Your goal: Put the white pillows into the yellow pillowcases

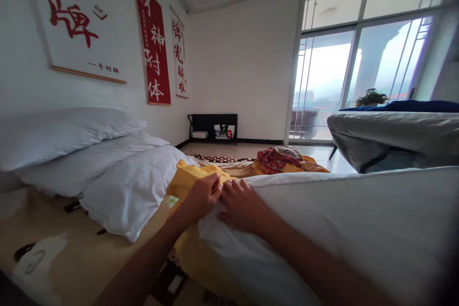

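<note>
A large white pillow [340,229] lies across the bed in front of me, with a yellow pillowcase [186,177] bunched at its far end. My left hand [201,197] is closed, pinching the edge of the yellow pillowcase where it meets the pillow. My right hand [241,204] rests on the pillow's corner beside it, fingers curled onto the white fabric. The two hands touch.
Several white pillows [89,153] are stacked on the left of the bed [71,253]. A pile of red and yellow cloth [283,160] lies at the bed's far end. A second bed [394,134] stands right, by the glass doors. Red banners hang on the wall.
</note>
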A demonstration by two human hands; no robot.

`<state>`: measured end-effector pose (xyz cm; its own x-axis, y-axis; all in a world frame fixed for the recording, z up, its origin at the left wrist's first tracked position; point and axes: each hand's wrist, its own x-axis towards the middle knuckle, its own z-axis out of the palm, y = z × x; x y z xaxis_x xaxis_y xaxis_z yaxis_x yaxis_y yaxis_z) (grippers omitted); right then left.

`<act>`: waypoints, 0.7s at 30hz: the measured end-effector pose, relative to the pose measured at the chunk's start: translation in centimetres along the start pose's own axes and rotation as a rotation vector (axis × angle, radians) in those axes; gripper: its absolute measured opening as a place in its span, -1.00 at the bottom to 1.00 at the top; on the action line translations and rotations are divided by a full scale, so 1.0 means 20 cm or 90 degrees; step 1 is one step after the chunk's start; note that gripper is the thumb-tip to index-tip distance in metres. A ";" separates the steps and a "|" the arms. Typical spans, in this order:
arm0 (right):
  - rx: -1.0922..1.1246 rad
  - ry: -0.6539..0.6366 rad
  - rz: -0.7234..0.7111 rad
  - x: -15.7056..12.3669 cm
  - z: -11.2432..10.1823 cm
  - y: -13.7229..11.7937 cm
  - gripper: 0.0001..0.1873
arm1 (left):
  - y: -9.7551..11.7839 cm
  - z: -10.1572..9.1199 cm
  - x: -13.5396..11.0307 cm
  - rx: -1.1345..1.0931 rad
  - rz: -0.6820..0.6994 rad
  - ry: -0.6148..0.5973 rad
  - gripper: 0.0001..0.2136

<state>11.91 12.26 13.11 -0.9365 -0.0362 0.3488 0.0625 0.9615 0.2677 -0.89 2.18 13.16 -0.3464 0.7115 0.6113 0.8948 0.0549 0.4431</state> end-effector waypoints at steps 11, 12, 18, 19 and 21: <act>-0.010 -0.029 0.054 -0.20 -0.19 0.27 -0.30 | -0.06 -0.07 -0.03 -0.104 -0.080 -0.088 -0.85; -0.004 -0.030 0.043 -0.21 -0.17 0.26 -0.31 | -0.03 -0.07 -0.02 -0.028 -0.099 -0.072 -0.87; 0.008 0.004 -0.007 -0.20 -0.07 0.15 -0.43 | 0.08 -0.01 0.10 0.363 -0.126 -0.068 -0.77; 0.009 0.003 -0.011 -0.20 -0.08 0.14 -0.44 | 0.08 0.00 0.13 0.378 -0.124 -0.076 -0.78; 0.012 0.002 -0.018 -0.20 -0.08 0.13 -0.46 | 0.09 0.01 0.17 0.384 -0.117 -0.079 -0.78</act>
<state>16.41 14.51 13.90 -0.9366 -0.0645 0.3445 0.0292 0.9652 0.2600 -0.46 4.83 15.83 -0.5070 0.7267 0.4636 0.8372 0.5431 0.0643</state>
